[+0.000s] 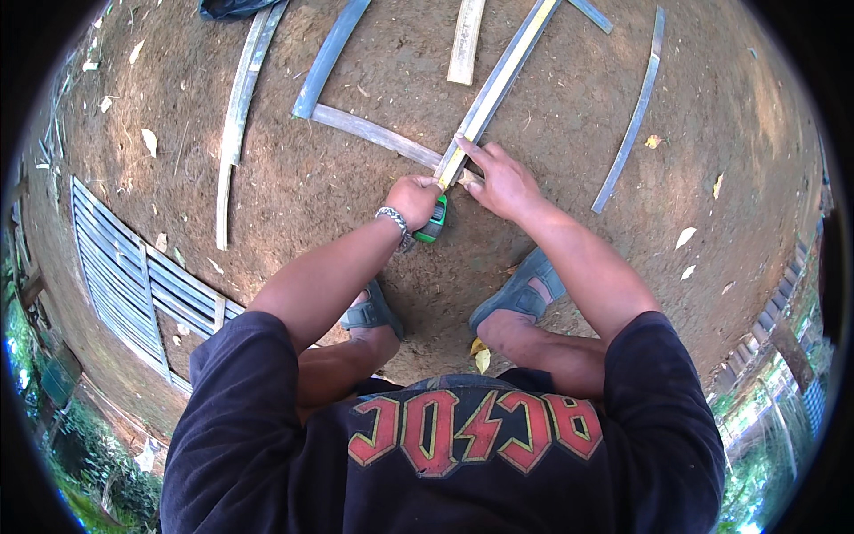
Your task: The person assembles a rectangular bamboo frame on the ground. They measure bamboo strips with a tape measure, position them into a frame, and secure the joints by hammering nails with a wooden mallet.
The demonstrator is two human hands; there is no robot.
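A long grey slat [503, 78] runs from near my feet toward the far edge. A yellow measuring tape [525, 44] is stretched along it. My left hand [414, 201] is closed at the slat's near end, on the green tape measure [431, 220], whose case shows partly below the fingers. My right hand [505, 182] grips the slat's right edge, its index finger reaching onto the tape and its thumb nearer me. The slat crosses the right end of a brown wooden crosspiece [378, 133] on the ground. Its other end meets a bluish-grey slat [329, 58].
A short board [466, 44] lies beyond the crosspiece. A curved strip [630, 116] lies at right, and paired slats [236, 125] lie at left. A slatted panel [116, 258] rests at lower left. Dark plastic [233, 7] sits at the far edge. My sandalled feet stand below my hands.
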